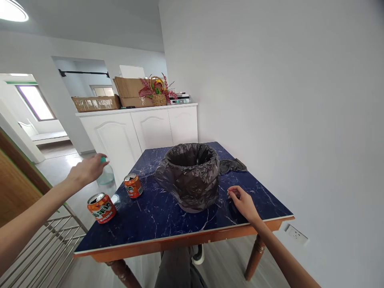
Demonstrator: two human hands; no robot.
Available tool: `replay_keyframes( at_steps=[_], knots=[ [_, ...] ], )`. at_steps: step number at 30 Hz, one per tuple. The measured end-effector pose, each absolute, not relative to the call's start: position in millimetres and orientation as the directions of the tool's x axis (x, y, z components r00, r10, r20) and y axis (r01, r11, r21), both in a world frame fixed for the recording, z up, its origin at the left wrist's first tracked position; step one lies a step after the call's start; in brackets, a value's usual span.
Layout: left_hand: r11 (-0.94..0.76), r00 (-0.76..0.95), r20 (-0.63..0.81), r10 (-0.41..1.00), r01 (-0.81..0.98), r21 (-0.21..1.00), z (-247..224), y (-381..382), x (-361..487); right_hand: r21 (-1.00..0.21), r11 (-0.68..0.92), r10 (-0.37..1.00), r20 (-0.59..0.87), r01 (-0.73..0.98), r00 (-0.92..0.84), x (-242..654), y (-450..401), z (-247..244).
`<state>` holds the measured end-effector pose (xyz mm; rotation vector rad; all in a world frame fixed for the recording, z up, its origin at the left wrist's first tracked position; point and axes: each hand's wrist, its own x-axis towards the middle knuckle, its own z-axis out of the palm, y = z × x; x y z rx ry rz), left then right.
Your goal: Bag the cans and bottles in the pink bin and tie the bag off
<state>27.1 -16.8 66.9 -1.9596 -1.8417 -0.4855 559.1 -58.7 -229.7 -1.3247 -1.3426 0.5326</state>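
Note:
My left hand (pixel 88 170) is closed round the teal top of a clear bottle (pixel 105 176), held in the air beyond the table's left edge. Two orange cans (pixel 102 208) (pixel 133 186) stand upright on the left part of the blue marbled table (pixel 159 216), their tops facing up. A bin lined with a black plastic bag (pixel 195 182) stands at the table's middle, its mouth open. My right hand (pixel 241 202) rests on the tabletop to the right of the bin, its fingers curled; whatever they may hold is hidden.
A flattened black bag (pixel 233 165) lies behind the bin on the right. Beyond the table, a white cabinet (pixel 111 136) bears cardboard boxes (pixel 97 104) and a flower basket (pixel 159 99). A white wall runs along the right. A metal rack (pixel 60 236) stands at lower left.

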Motion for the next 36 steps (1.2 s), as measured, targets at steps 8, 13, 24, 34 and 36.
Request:
replay_keyframes(
  at_steps=[8, 13, 24, 34, 36],
  knots=[
    [-0.495, 0.127, 0.859, 0.497, 0.854, 0.160, 134.8, -80.8, 153.4, -0.879, 0.269, 0.887, 0.385, 0.393, 0.254, 560.2, -57.3, -233.5],
    [-0.701, 0.308, 0.760, 0.573, 0.664, 0.260, 123.6, -91.5, 224.7, -0.882, 0.268, 0.886, 0.384, 0.389, 0.259, 561.3, -55.0, -235.8],
    [-0.645, 0.405, 0.588, 0.700, 0.712, 0.277, 87.8, -77.0, 220.5, -0.878, 0.277, 0.885, 0.391, 0.390, 0.253, 561.9, -52.9, -240.0],
    [-0.191, 0.158, 0.326, 0.932, 0.979, 0.073, 35.6, 2.4, 77.1, -0.879, 0.275, 0.889, 0.387, 0.389, 0.246, 562.5, -53.6, -240.6],
    [-0.162, 0.137, 0.244, 0.960, 0.983, 0.082, 15.4, 11.5, 63.8, -0.879, 0.271, 0.889, 0.385, 0.392, 0.249, 562.1, -53.9, -240.1]
  ],
)
